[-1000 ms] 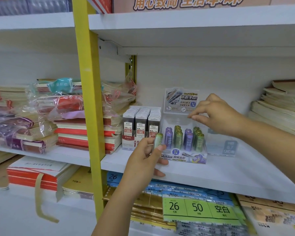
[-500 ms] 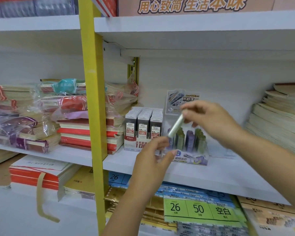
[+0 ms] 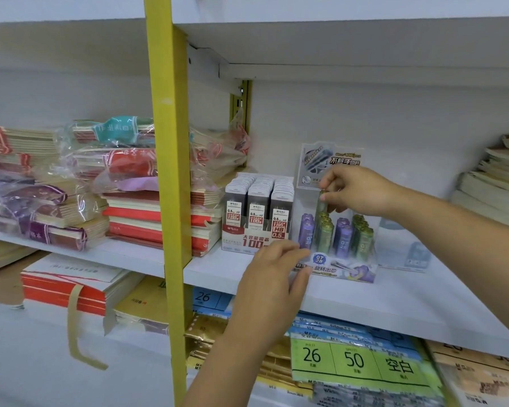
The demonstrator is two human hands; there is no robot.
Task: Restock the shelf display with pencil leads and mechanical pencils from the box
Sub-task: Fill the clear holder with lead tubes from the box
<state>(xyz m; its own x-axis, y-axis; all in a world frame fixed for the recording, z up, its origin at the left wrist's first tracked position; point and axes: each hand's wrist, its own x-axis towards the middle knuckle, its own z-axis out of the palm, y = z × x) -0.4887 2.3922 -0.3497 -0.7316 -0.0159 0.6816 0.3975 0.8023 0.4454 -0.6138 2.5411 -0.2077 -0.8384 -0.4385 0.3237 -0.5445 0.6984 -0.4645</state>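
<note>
Right hand [image 3: 356, 190] pinches green lead tube [image 3: 323, 204] by cap, axis upright, above green row in display tray [image 3: 346, 268]; slot at 6 o'clock. Left hand [image 3: 272, 277] slack, empty, at tray's 8 o'clock

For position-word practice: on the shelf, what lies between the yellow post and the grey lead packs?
A stack of red notebooks fills that stretch, shown in the head view.

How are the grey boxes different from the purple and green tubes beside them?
The flat grey lead packs are boxy; the purple and green lead tubes are round. The packs sit in a red-and-white carton; the tubes stand in a clear tray. The packs say 0.5 HB; the tray says 07 2B. No hand touches the packs; the right hand pinches one green tube. Both stand upright on the white shelf.
</note>
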